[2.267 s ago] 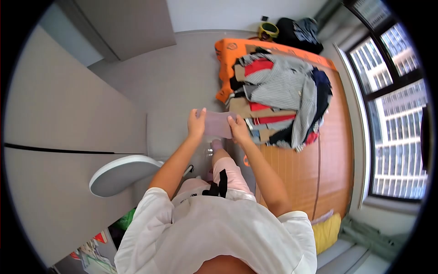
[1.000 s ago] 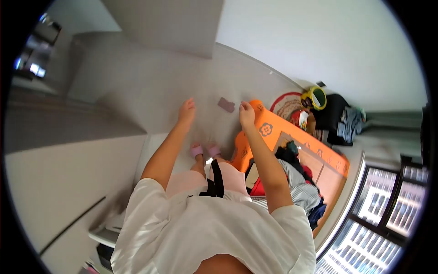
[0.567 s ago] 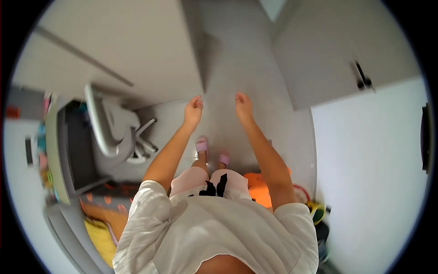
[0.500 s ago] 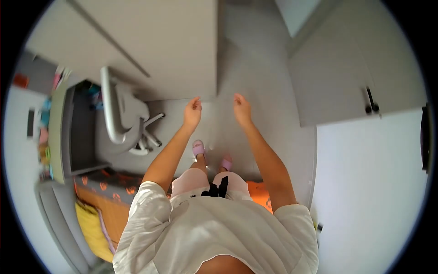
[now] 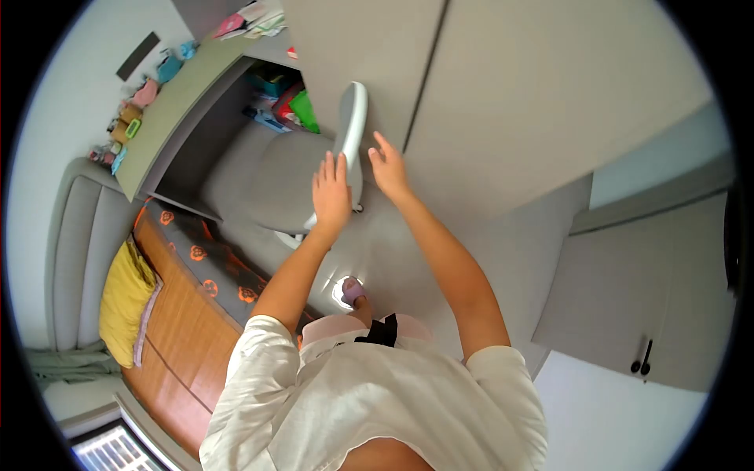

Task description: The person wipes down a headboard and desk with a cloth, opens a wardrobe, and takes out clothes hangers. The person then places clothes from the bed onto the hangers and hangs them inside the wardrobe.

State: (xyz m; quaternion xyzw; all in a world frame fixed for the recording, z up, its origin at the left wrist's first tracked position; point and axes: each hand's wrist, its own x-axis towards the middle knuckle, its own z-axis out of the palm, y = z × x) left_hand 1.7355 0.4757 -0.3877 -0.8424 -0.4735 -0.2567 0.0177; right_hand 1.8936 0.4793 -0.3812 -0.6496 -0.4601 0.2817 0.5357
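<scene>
My left hand (image 5: 331,195) has its fingers stretched out and holds nothing. It overlaps the white-edged backrest of a grey desk chair (image 5: 294,177); whether it touches the chair I cannot tell. Just right of the backrest is my right hand (image 5: 388,168), empty, with index finger and thumb apart. The chair stands at a desk (image 5: 184,106) with an open space beneath it.
A tall beige cabinet (image 5: 503,86) rises ahead on the right. A bed with a brown mat (image 5: 177,345) and a yellow pillow (image 5: 126,302) lies to the left. At right stands a grey cupboard (image 5: 628,290) with black handles. A pink slipper (image 5: 354,292) is on my foot.
My view has turned left, bringing the chair, desk and bed nearer the middle. Both hands have gone from loosely curled to more outstretched, and the left now overlaps the chair's backrest.
</scene>
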